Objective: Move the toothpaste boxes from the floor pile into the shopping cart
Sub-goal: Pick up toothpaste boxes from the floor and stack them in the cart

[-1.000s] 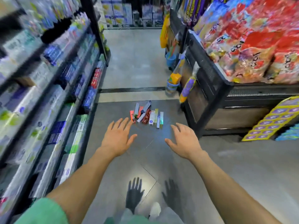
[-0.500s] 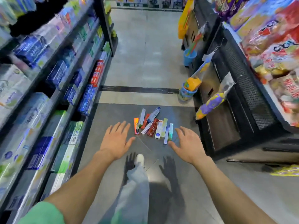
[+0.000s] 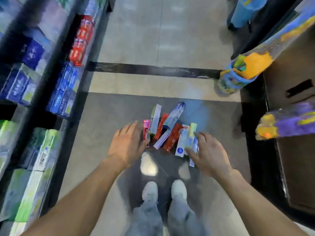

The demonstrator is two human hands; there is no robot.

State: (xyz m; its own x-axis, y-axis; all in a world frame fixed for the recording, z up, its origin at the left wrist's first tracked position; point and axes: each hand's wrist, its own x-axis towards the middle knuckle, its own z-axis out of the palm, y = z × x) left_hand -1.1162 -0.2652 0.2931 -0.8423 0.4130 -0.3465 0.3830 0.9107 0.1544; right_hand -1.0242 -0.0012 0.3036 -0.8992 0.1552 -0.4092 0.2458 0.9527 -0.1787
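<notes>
Head view: I see toothpaste boxes (image 3: 170, 132) piled on the grey aisle floor (image 3: 105, 116) between stocked shelves (image 3: 51, 92); left hand (image 3: 127, 147) and right hand (image 3: 210, 154) spread, fingers holding nothing.

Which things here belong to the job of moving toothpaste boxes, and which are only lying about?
Job:
pile of red, white and blue cardboard toothpaste boxes
left hand
right hand

Lying about:
shelved blue boxes
shelved red boxes
colourful bucket
</notes>
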